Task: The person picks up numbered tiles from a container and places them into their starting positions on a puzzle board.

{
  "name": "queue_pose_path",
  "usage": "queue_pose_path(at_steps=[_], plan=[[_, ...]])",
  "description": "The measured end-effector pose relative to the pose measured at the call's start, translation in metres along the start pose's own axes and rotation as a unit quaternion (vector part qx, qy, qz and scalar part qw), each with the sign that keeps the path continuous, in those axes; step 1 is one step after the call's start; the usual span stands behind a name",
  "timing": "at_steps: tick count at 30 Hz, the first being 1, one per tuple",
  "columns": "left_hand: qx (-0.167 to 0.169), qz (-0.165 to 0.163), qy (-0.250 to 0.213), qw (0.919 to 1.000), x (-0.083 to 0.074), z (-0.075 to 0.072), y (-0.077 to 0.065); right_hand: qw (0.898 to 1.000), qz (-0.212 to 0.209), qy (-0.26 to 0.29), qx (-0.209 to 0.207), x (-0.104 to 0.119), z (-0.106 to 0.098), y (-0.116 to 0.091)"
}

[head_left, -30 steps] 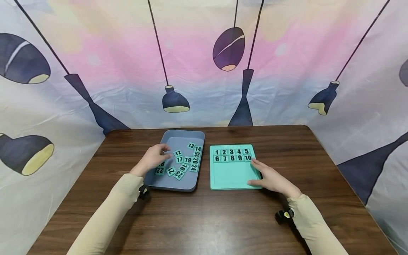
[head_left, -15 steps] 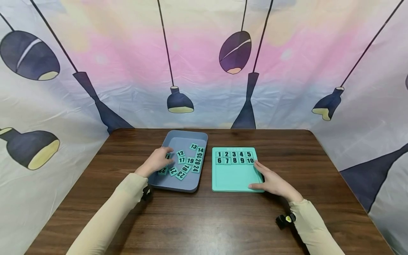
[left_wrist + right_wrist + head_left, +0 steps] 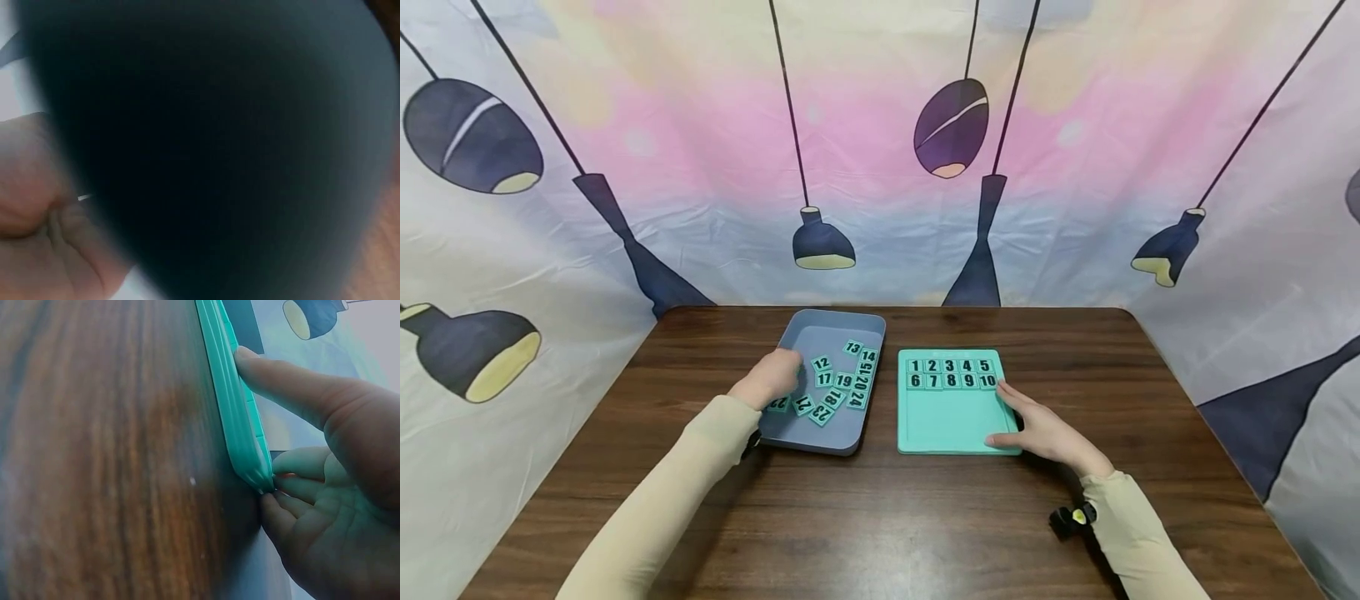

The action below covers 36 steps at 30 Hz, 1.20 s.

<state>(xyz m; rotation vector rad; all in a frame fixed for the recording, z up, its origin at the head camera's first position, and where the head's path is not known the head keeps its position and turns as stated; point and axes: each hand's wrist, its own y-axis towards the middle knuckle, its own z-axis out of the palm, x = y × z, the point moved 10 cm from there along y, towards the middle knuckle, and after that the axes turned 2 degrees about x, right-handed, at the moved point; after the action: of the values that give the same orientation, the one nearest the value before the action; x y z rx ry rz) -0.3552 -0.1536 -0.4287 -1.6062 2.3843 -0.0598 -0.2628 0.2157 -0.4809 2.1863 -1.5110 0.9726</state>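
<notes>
A blue-grey tray (image 3: pixel 805 437) holds several loose number tiles (image 3: pixel 844 381). My left hand (image 3: pixel 772 377) reaches down into its left side, near tile 22 (image 3: pixel 779 403). Its fingertips are hidden behind the back of the hand, so whether they pinch a tile cannot be told. Right of the tray lies a mint-green board (image 3: pixel 951 421) with tiles 1 to 10 set in its two top rows. My right hand (image 3: pixel 1048 425) rests at the board's right edge, thumb on its near part and fingers along the side. The right wrist view shows the thumb (image 3: pixel 287 384) touching the board's rim.
Both tray and board lie on a dark wooden table (image 3: pixel 880 517). Behind it hangs a cloth (image 3: pixel 880 150) printed with lamps. A dark blurred shape (image 3: pixel 219 150) fills most of the left wrist view. Black straps with devices are on the wrists.
My left hand has lowered and turned over the tray's left side, so its fingers no longer show. The right hand keeps its place on the board. The head view has shifted slightly.
</notes>
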Motion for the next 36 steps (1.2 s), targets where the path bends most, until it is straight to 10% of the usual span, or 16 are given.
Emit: queue_pose_path(at_steps=[8,19,27,36], plan=[[0.020,-0.001,0.058,0.9981,-0.001,-0.003,0.003,1.000,-0.003,0.013,0.000,0.001,0.001,-0.001],[0.004,0.071,-0.125,0.9896,-0.010,-0.021,0.001,1.000,0.002,0.021,0.007,0.001,0.000,-0.002],[0.005,0.095,-0.218,0.9714,-0.072,-0.043,0.016,1.000,0.003,0.016,0.006,-0.001,0.000,-0.001],[0.057,0.146,-0.253,0.9547,-0.152,-0.018,0.051,1.000,-0.006,0.019,0.003,-0.001,-0.001,-0.002]])
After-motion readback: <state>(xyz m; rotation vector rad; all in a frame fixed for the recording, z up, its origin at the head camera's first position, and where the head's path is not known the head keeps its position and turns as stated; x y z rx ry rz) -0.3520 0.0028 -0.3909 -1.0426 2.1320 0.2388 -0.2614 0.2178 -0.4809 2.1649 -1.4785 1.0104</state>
